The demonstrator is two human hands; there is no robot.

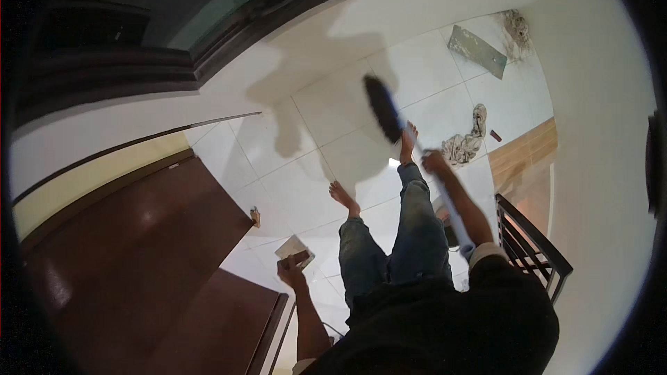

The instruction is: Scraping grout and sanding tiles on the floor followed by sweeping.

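My right hand (436, 162) is closed around the pale handle of a broom (451, 205). The broom slants up and away from my right side, its dark bristle head (382, 109) with a blue base hanging over the tiles just beyond my right foot. At lower left, my left hand (292, 272) is closed on a flat, pale square plate (296, 248) with a brown bar across it, which looks like a trowel. Part of the plate is hidden behind the fingers.
White floor tiles (340, 160) lie around my bare feet. A crumpled patterned cloth (464, 147), a small reddish block (495, 136) and a stained grey board (478, 51) lie to the right. A brown door (139, 215) stands left, a dark railing (531, 243) right.
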